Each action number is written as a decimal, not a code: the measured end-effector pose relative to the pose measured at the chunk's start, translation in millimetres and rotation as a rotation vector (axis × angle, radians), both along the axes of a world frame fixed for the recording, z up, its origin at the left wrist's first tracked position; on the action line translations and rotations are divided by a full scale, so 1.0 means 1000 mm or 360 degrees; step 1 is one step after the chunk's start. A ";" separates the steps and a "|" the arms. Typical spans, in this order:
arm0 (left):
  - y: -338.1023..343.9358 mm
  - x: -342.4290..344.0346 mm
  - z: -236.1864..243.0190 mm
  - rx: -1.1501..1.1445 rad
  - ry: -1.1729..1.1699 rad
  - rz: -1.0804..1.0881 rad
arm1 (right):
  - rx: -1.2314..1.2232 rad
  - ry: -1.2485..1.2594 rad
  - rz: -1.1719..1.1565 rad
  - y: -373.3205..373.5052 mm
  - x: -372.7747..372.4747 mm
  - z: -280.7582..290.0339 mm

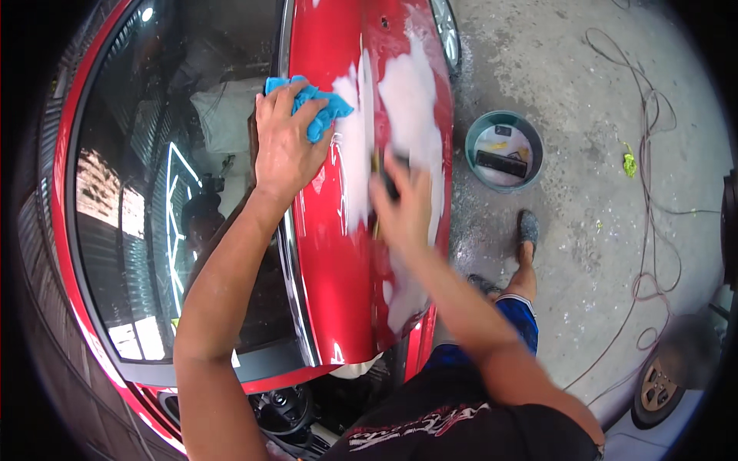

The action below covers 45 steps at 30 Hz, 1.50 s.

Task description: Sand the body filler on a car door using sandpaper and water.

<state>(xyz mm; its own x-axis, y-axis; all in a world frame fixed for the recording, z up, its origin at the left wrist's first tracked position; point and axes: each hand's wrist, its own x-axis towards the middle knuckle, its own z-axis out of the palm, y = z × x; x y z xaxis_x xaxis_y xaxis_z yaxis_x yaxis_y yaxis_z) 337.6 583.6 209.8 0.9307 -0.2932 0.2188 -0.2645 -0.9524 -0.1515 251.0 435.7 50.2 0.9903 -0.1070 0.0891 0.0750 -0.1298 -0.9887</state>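
My left hand [290,150] presses a crumpled blue cloth [327,107] against the red car panel [319,269], close to the window trim. Its fingers are bent over the cloth. Blurred by motion, my right hand [403,203] grips a dark sanding block [390,180] with a yellowish edge, flat against the panel. White patches of filler [411,100] spread over the panel on both sides of the block. Part of the block is hidden under the fingers.
A large car window [207,115] lies to the left. On the concrete floor [569,100] to the right stands a green bucket [470,154] of cloudy water with a black block [501,164] inside. Farther right, a long cable [649,154] loops near a wheel [659,388].
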 end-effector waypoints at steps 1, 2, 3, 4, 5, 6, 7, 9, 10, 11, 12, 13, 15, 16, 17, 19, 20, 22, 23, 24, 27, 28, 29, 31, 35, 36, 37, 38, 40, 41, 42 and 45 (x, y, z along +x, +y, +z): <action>-0.001 -0.002 0.003 -0.0023 0.0013 -0.0004 | -0.0014 0.0085 -0.0025 0.006 0.049 -0.001; -0.001 0.001 0.003 -0.0011 -0.0004 -0.0002 | -0.0086 0.0043 -0.0069 0.010 0.110 -0.001; -0.008 0.009 -0.002 -0.0035 -0.0017 -0.0032 | -0.0020 -0.0041 -0.0072 0.006 0.175 -0.010; -0.012 0.011 -0.006 -0.0060 -0.0006 -0.0054 | -0.0098 -0.0098 -0.0140 0.000 0.223 -0.006; -0.010 0.008 -0.009 -0.0064 0.0016 -0.0049 | -0.0165 -0.0137 -0.0183 0.002 0.242 -0.002; -0.003 0.007 -0.007 -0.0062 0.0014 -0.0033 | -0.0172 -0.0158 -0.0194 0.013 0.223 -0.008; 0.002 0.005 -0.006 -0.0063 0.0011 -0.0020 | -0.0182 -0.0180 -0.0208 0.022 0.185 -0.018; 0.016 -0.009 -0.003 -0.0014 0.0022 0.0028 | -0.0074 -0.0077 -0.0010 0.022 0.055 -0.013; 0.015 -0.009 -0.002 0.0007 0.0027 0.0040 | -0.0060 -0.0043 -0.0023 0.014 -0.005 -0.009; 0.010 -0.008 -0.001 0.0011 0.0036 0.0024 | -0.0050 -0.0002 -0.0042 0.004 -0.032 0.002; 0.007 -0.004 -0.001 0.0008 0.0035 0.0022 | -0.0053 -0.0003 -0.0044 0.005 -0.019 -0.003; 0.004 -0.001 -0.001 -0.0003 0.0017 0.0012 | -0.0005 -0.0010 -0.0047 0.009 0.010 -0.012; 0.000 0.001 0.001 -0.0013 0.0009 -0.0015 | -0.0112 0.0053 -0.0091 0.012 0.100 -0.004; -0.008 0.011 -0.004 -0.0042 -0.0015 -0.0047 | -0.0140 -0.0172 -0.0141 0.005 0.167 -0.015; -0.016 0.016 -0.007 -0.0067 -0.0022 -0.0081 | -0.0175 -0.0367 -0.0301 -0.001 0.224 -0.019; -0.003 0.008 -0.007 -0.0051 0.0010 -0.0049 | -0.0149 -0.0231 -0.0243 0.017 0.202 -0.019; 0.001 0.009 -0.008 -0.0048 -0.0006 -0.0043 | -0.0135 -0.0143 -0.0210 0.020 0.196 -0.014; 0.020 -0.010 0.003 0.0011 0.0004 0.0026 | -0.0032 -0.0029 0.0049 0.026 0.062 -0.003; 0.018 -0.010 -0.001 0.0016 0.0008 0.0027 | -0.0035 -0.0038 0.0053 0.013 0.005 0.002; 0.014 -0.009 -0.002 0.0023 0.0018 0.0020 | 0.0021 0.0095 0.0082 0.004 -0.033 0.004; 0.002 0.002 0.001 -0.0006 0.0004 -0.0021 | 0.0005 0.0062 -0.0001 0.003 0.018 0.000; -0.002 0.003 -0.001 -0.0031 -0.0013 -0.0045 | -0.0026 0.0088 -0.0015 0.004 0.076 -0.001; -0.006 0.007 -0.003 -0.0037 -0.0029 -0.0059 | -0.0065 0.0031 -0.0050 0.003 0.138 -0.005; -0.012 0.017 -0.006 -0.0076 -0.0017 -0.0086 | -0.0177 -0.0154 -0.0191 0.002 0.227 -0.012; 0.017 -0.006 -0.003 -0.0019 0.0026 -0.0008 | -0.0060 0.0151 0.0033 0.028 0.081 -0.003; 0.020 -0.011 0.003 0.0000 0.0047 0.0037 | -0.0016 0.0054 0.0045 0.018 0.017 0.008; 0.012 -0.006 0.000 -0.0005 0.0039 0.0028 | -0.0047 0.0086 0.0084 0.006 -0.034 -0.001; 0.008 -0.004 -0.001 -0.0012 0.0035 0.0020 | -0.0054 0.0082 0.0076 0.003 -0.028 0.001; 0.005 -0.001 -0.001 -0.0011 0.0030 0.0002 | 0.0025 0.0088 -0.0017 0.002 -0.015 0.004; 0.003 -0.002 0.000 -0.0013 0.0037 -0.0003 | -0.0013 0.0158 -0.0018 0.003 0.024 0.008; -0.003 0.005 -0.001 -0.0027 0.0014 -0.0029 | -0.0049 0.0205 -0.0027 0.003 0.095 0.004; -0.009 0.017 -0.009 -0.0071 -0.0013 -0.0088 | -0.0160 -0.0095 -0.0252 0.003 0.227 0.001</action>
<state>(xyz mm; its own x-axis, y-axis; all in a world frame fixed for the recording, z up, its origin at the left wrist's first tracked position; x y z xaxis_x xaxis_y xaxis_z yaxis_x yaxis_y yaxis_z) 354.9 575.1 201.1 0.9114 -0.3339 0.2406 -0.3158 -0.9422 -0.1117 477.5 439.0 51.6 0.9545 -0.2485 0.1651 0.1037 -0.2425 -0.9646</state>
